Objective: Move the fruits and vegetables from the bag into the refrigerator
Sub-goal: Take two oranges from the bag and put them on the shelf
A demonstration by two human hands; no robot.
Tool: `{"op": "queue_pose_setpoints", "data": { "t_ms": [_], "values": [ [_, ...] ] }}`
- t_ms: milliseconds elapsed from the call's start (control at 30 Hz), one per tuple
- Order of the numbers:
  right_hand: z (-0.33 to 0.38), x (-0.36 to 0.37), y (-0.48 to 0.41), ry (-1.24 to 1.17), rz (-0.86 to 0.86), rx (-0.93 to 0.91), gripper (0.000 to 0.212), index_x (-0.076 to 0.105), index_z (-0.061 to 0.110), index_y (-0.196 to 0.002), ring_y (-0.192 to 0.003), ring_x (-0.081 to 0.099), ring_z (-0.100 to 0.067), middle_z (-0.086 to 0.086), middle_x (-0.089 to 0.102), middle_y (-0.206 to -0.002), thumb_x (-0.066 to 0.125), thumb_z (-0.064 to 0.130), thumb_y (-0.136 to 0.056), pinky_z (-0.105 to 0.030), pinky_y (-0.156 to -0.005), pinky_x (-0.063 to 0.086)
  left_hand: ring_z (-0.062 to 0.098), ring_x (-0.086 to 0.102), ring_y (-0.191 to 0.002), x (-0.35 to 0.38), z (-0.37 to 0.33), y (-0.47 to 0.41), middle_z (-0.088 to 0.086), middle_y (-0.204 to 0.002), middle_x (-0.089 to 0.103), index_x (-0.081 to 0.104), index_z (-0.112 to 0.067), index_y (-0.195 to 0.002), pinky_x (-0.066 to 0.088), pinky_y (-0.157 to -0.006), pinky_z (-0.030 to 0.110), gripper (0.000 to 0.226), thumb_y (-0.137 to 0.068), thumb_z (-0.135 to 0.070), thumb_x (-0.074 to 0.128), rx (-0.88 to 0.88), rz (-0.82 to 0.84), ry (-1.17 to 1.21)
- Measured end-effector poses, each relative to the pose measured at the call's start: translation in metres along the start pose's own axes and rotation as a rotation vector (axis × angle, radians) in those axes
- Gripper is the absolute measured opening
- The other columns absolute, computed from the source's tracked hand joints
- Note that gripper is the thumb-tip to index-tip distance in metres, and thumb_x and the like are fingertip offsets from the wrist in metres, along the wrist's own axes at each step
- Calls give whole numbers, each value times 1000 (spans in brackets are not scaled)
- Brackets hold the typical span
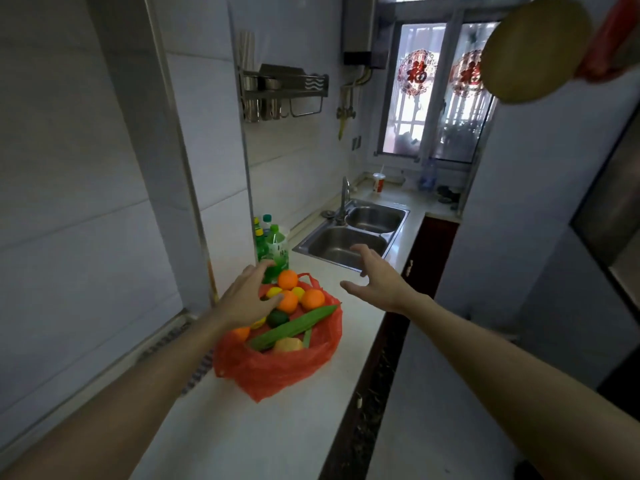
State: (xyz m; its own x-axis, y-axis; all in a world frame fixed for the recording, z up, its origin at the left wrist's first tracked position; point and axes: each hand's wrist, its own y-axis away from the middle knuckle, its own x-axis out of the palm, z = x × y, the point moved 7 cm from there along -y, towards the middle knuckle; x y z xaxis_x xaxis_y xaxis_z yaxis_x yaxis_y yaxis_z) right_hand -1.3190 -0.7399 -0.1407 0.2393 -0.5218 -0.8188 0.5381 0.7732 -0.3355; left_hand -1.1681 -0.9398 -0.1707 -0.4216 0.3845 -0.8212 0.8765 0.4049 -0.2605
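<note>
A red plastic bag (277, 370) lies open on the white counter (242, 427). It holds several oranges (312, 298), a long green cucumber (292, 327), a dark green lime (277, 318), small yellow fruits (273, 292) and a yellowish fruit (288, 344). My left hand (244, 299) hovers over the left side of the bag, fingers spread, its thumb touching an orange (288, 302). My right hand (375, 278) is open in the air to the right of the bag, holding nothing. The refrigerator is out of view.
Green bottles (275, 249) stand against the wall right behind the bag. A double steel sink (349, 237) with a tap lies beyond. A metal rack (284, 88) hangs on the tiled wall. A round yellowish object (533, 50) hangs at the top right. A window is at the far end.
</note>
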Motion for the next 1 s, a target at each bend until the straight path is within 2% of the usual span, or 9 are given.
{"op": "queue_pose_setpoints", "data": {
  "t_ms": [167,267,500,633,800,1000],
  "values": [
    [-33,35,-13,-104,41,70,71,31,20,-140,-96,54,-16,-8,50,-121,68,43,-84,-27,-80,47,21,50,-100,25,-1,-20,6,-121,48,32,-28,-139,46,-87,36,64,-85,-43,64,10,4,23],
    [-59,62,-20,-162,100,114,70,32,23,-139,-96,53,-16,-7,51,-118,69,43,-83,-26,-78,45,17,48,-105,35,-3,-32,6,-119,49,33,-26,-139,43,-90,34,64,-85,-41,65,-1,-7,28],
    [-114,94,-48,-203,188,101,68,32,23,-137,-96,53,-15,-4,50,-115,68,45,-84,-27,-78,45,23,50,-115,65,17,-48,8,-124,50,37,-26,-133,40,-90,32,59,-84,-38,67,-115,-2,14],
    [-142,104,-65,-208,210,105,68,32,24,-137,-94,55,-16,-4,51,-112,68,46,-83,-25,-77,45,24,53,-105,82,31,-51,9,-124,49,37,-26,-134,44,-88,34,58,-85,-36,67,-194,6,13],
    [-165,113,-82,-224,247,97,68,32,22,-137,-94,56,-17,-4,51,-113,68,45,-84,-25,-76,45,24,52,-106,96,43,-51,10,-123,50,40,-17,-134,39,-83,28,57,-86,-30,68,-252,-8,-16],
    [-180,132,-90,-253,293,100,65,32,23,-136,-94,56,-16,-4,51,-114,67,43,-85,-24,-74,45,21,53,-105,114,64,-46,6,-121,50,41,-21,-132,37,-80,29,56,-85,-33,69,-289,-4,7]
  ]
}}
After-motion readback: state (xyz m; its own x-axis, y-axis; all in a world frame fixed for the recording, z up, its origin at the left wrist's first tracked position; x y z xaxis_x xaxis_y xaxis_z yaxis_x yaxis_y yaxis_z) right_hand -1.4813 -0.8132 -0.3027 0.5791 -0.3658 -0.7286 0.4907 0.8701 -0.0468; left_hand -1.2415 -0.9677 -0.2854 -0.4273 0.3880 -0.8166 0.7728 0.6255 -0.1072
